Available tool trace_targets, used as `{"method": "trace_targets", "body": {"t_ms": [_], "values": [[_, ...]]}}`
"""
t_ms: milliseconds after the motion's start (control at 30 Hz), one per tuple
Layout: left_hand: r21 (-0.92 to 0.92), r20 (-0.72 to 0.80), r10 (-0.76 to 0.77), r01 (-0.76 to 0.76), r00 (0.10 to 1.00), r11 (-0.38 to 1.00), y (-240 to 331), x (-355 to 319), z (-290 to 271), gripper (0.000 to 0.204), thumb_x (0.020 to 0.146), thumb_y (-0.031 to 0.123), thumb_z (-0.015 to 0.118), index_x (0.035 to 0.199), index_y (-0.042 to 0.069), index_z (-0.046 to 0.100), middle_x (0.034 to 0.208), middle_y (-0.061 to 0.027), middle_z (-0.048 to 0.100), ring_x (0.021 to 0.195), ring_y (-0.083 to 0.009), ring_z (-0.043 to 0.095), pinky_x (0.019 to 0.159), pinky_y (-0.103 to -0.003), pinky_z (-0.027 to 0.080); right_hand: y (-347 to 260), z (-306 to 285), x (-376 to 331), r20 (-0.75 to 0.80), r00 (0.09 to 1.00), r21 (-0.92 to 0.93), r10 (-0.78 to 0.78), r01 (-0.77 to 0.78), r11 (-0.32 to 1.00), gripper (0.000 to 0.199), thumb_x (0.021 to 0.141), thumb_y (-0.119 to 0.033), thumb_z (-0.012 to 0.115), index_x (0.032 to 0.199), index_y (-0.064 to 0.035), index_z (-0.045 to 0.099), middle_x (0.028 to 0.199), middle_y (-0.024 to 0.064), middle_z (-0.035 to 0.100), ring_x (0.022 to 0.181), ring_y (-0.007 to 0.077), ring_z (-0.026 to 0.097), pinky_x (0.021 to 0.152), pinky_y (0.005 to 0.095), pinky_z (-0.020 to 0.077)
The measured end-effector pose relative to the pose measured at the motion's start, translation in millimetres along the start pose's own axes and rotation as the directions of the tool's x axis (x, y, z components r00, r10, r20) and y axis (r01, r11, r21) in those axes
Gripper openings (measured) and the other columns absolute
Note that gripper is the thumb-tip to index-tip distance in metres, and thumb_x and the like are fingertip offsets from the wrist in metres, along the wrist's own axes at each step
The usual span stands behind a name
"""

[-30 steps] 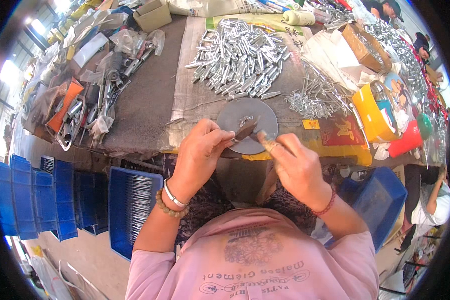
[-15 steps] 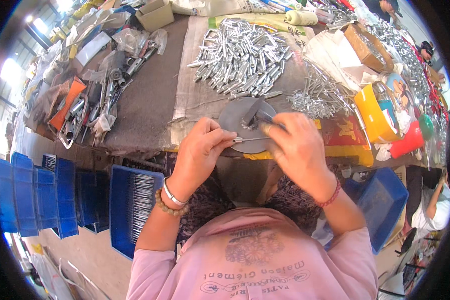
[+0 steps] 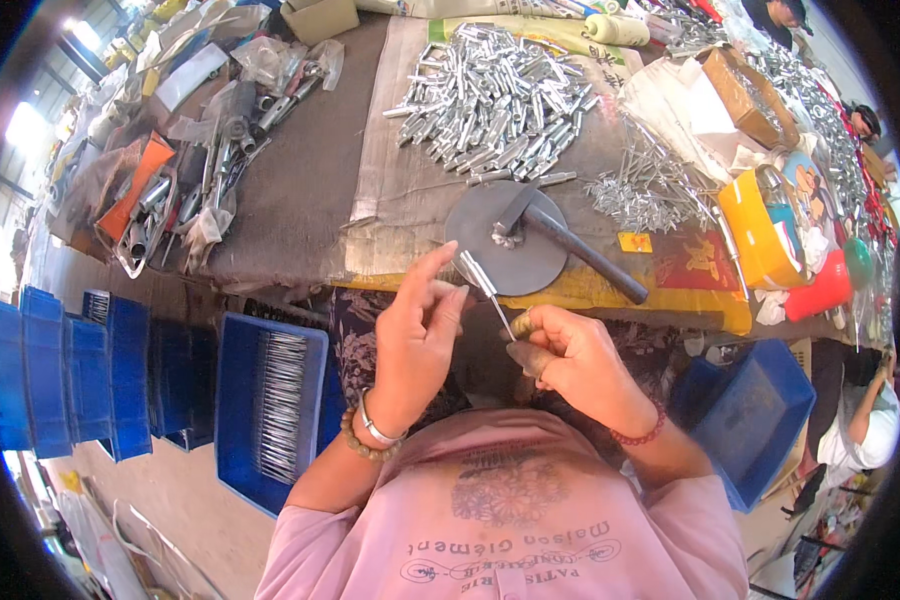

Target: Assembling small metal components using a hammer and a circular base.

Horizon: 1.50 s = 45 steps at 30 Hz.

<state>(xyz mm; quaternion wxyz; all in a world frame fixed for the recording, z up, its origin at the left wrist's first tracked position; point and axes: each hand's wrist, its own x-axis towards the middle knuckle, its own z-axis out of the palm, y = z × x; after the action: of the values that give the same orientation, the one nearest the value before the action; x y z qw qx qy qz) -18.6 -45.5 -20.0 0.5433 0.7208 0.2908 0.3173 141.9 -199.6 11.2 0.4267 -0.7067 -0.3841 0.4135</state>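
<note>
My right hand (image 3: 585, 370) pinches the lower end of a thin metal rod (image 3: 501, 314) with finger and thumb. A silver metal sleeve (image 3: 478, 272) sits on the rod's upper end, tilted toward the left. My left hand (image 3: 417, 325) is beside the sleeve, index finger stretched out and thumb apart from it, holding nothing I can see. Beyond both hands, a round grey plate (image 3: 475, 220) lies at the bench's front edge. Across it rests a hammer (image 3: 580, 245), its head on the plate and its dark handle pointing toward the near right.
Farther back is a heap of silver sleeves (image 3: 495, 100), with a pile of thin rods (image 3: 650, 190) to its right. A blue bin (image 3: 232, 400) at my left holds rows of metal pieces; another blue bin (image 3: 755, 420) is at my right. Tools (image 3: 210, 190) clutter the bench's left.
Both hands have drawn back toward my body from over the plate. My left hand has let go of the sleeve; my right now holds the rod upright. The hammer lies uncovered.
</note>
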Motion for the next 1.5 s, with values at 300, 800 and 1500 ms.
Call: {"method": "trace_targets", "body": {"t_ms": [300, 800, 1500], "values": [[-0.391, 0.095, -0.283, 0.297, 0.954, 0.871, -3, -11, 0, 0.074, 0.104, 0.015, 0.078, 0.166, 0.009, 0.039, 0.102, -0.0020, 0.071, 0.078, -0.0056, 0.061, 0.061, -0.021, 0.049, 17, 31, -2, 0.007, 0.998, 0.225, 0.059, -0.059, 0.972, 0.022, 0.104, -0.009, 0.075, 0.125, -0.0031, 0.071, 0.092, 0.0026, 0.075, 0.075, 0.0081, 0.069, 0.066, 0.0254, 0.0565], [-0.220, -0.466, -0.252, 0.165, 0.848, 0.961, -107, -75, -127, 0.057, 0.097, 0.008, 0.080, 0.148, 0.003, 0.055, 0.102, -0.0043, 0.070, 0.089, -0.0110, 0.065, 0.077, -0.028, 0.055, 30, 7, 33, -0.356, 0.903, -0.024, -0.242, 0.250, 0.968, 0.034, 0.113, -0.020, 0.068, 0.143, -0.0046, 0.069, 0.100, 0.0014, 0.069, 0.077, 0.0067, 0.060, 0.067, 0.0214, 0.0493], [-0.322, -0.682, -0.610, 0.583, 0.404, 0.746, -365, -60, -308, 0.058, 0.083, 0.012, 0.089, 0.135, -0.004, 0.069, 0.110, -0.0150, 0.081, 0.103, -0.0278, 0.078, 0.093, -0.039, 0.061, 22, 16, 33, -0.386, 0.898, -0.013, -0.212, 0.225, 0.974, 0.030, 0.111, -0.018, 0.068, 0.136, -0.0010, 0.071, 0.094, 0.0043, 0.072, 0.068, 0.0044, 0.059, 0.061, 0.0192, 0.0461]]}}
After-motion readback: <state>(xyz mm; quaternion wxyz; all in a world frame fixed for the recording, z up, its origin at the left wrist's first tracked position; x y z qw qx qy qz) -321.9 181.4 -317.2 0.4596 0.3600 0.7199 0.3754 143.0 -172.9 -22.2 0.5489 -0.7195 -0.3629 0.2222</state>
